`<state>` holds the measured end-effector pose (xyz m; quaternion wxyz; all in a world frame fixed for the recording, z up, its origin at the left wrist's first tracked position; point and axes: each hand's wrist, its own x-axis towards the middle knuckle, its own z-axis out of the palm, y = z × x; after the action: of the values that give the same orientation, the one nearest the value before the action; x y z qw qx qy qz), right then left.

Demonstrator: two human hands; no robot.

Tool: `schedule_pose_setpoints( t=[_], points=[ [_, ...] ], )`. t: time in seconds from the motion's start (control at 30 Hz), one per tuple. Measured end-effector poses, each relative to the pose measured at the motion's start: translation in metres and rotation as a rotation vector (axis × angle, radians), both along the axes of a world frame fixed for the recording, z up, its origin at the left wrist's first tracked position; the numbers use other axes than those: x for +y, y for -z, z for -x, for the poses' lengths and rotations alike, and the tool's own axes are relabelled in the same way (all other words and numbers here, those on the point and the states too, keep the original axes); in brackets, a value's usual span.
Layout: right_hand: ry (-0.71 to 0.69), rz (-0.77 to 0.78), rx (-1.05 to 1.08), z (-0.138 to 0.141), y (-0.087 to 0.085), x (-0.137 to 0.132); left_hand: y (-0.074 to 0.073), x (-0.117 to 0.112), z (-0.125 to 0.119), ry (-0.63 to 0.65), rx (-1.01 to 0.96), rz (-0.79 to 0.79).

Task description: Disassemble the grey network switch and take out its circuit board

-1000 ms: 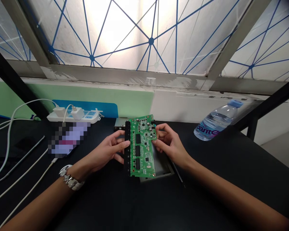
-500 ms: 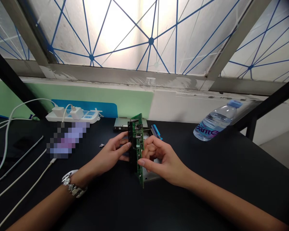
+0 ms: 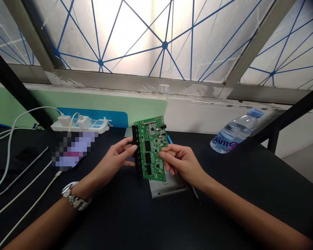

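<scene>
1. Where it spreads out under both forearms, the black desk [image 3: 112, 222] carries the things below.
2. The clear bottle [image 3: 234, 133], toward the right, is blue-capped and contains clear liquid.
3. The grey metal panel [image 3: 167, 189] lies partly hidden behind board and hand.
4. The green circuit board [image 3: 153, 152] is held up tilted between the hands, component side toward the camera.
5. The left hand [image 3: 121, 154] grips its black connector edge, thumb in front, fingers behind.
6. The right hand [image 3: 181, 159] pinches the opposite edge, thumb on the face, lower fingers curled.
</scene>
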<state>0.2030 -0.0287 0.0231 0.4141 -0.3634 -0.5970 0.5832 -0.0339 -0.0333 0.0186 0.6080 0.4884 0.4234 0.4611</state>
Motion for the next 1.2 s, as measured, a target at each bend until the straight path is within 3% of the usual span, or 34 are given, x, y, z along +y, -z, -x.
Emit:
schedule_pose_setpoints(
  t=[0.1, 0.3, 0.7, 1.0, 1.2],
  points=[
    [0.037, 0.081, 0.033, -0.003, 0.004, 0.009, -0.001, 0.002, 0.004, 0.035, -0.012, -0.016],
    [-0.025, 0.205, 0.053, -0.005, 0.005, 0.015, 0.000, -0.002, 0.001, 0.105, -0.148, -0.009],
    [-0.134, 0.266, -0.082, 0.000, -0.006, 0.007, 0.005, -0.016, -0.018, 0.252, -0.209, 0.057],
    [-0.236, 0.250, -0.136, 0.012, -0.015, -0.003, 0.009, -0.021, -0.023, 0.253, -0.175, 0.057],
    [-0.232, 0.090, -0.360, 0.012, -0.018, 0.004, 0.007, -0.020, -0.021, 0.266, -0.204, 0.058]
  ],
)
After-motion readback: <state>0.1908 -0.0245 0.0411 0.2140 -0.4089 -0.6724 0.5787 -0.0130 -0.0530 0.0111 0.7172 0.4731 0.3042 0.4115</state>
